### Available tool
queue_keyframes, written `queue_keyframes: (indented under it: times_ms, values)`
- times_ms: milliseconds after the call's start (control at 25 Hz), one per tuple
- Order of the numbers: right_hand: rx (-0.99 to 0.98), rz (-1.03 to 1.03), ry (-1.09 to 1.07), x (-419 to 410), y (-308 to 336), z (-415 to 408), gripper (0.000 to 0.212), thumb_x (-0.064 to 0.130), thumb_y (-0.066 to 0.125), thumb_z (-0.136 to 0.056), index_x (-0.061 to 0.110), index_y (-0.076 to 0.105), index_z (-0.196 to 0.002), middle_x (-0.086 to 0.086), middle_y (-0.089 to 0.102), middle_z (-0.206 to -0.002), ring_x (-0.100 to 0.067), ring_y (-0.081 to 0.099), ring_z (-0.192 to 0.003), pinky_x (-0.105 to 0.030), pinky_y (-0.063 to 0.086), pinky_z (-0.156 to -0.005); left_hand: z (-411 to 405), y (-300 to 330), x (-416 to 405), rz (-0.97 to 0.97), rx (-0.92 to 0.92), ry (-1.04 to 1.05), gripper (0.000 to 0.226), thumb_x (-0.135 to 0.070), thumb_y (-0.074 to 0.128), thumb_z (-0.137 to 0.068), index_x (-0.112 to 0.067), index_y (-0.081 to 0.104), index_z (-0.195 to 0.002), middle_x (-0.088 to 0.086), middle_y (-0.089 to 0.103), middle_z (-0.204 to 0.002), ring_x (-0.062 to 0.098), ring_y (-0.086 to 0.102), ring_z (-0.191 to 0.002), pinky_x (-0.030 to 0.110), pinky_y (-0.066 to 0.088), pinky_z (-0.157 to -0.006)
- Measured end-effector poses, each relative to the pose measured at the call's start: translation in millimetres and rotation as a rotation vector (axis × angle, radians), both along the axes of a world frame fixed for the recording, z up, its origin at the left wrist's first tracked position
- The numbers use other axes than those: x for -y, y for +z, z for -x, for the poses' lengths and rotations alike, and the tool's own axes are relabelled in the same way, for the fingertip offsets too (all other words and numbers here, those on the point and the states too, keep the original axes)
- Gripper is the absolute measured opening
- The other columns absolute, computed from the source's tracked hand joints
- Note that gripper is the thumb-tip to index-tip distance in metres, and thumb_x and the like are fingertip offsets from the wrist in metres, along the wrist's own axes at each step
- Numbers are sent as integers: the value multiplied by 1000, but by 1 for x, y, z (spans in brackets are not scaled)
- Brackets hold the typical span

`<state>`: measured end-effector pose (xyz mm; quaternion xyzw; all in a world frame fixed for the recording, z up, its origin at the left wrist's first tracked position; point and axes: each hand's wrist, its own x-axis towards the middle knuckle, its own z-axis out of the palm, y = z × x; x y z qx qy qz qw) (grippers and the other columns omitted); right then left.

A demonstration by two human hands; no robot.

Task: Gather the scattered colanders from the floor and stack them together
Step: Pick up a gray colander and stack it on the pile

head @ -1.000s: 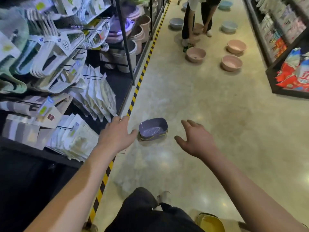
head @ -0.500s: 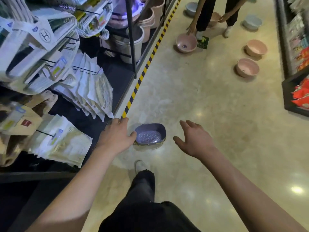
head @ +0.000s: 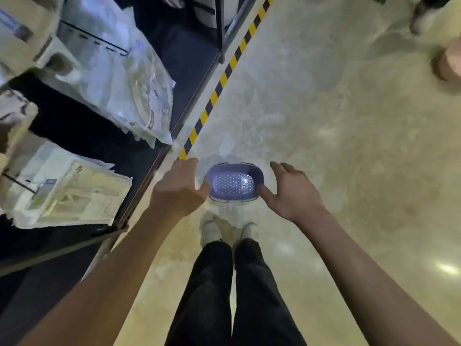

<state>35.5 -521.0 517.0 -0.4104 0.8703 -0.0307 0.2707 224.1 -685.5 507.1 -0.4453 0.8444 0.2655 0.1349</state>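
Hands flank a purple colander resting on the floor beside the striped tape: left hand and right hand both spread wide, thumbs at its rim, gripping nothing yet.

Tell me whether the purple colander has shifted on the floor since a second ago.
No. The purple colander sits just right of the striped floor tape's near end, as before; only the camera and both hands closed in on it.
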Motion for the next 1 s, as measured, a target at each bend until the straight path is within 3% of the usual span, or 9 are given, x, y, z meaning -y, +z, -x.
queue_keyframes:
  times_ms: [320,560,760,920,1000]
  values:
    - [57,-32,-40,27,-296,50,76,54,56,-87,17,31,-149,-12,43,-142,-37,45,-127,-48,46,-92,39,-304,25,-21,-16,18,73,-47,59,-89,-17,29,-149,13,36,-150,35,43,-132,50,44,-99]
    - [92,-43,-130,3,-500,62,93,49,62,-84,9,15,-154,-19,34,-147,-40,41,-129,-49,43,-97,27,-512,24,-48,-48,106,91,-46,68,-85,-7,22,-152,22,33,-149,40,41,-133,49,38,-105]
    - [142,52,-238,-5,-558,54,90,44,64,-84,3,18,-150,-24,51,-132,-39,50,-117,-35,40,-87,17,-563,9,-67,-166,143,93,-40,70,-85,-9,18,-155,18,40,-145,32,48,-127,27,40,-90]
    - [118,85,-225,-5,-516,54,80,42,64,-84,1,29,-143,-20,59,-120,-38,54,-110,-35,41,-82,19,-515,10,-75,-195,195,98,-44,68,-85,-9,10,-156,16,38,-151,31,44,-133,34,38,-99]
    - [105,94,-220,-6,-472,55,81,44,64,-83,2,29,-143,-18,59,-120,-36,55,-108,-30,37,-76,20,-470,12,-55,-214,202,94,-44,67,-84,-7,18,-155,14,41,-149,29,45,-133,37,40,-103]
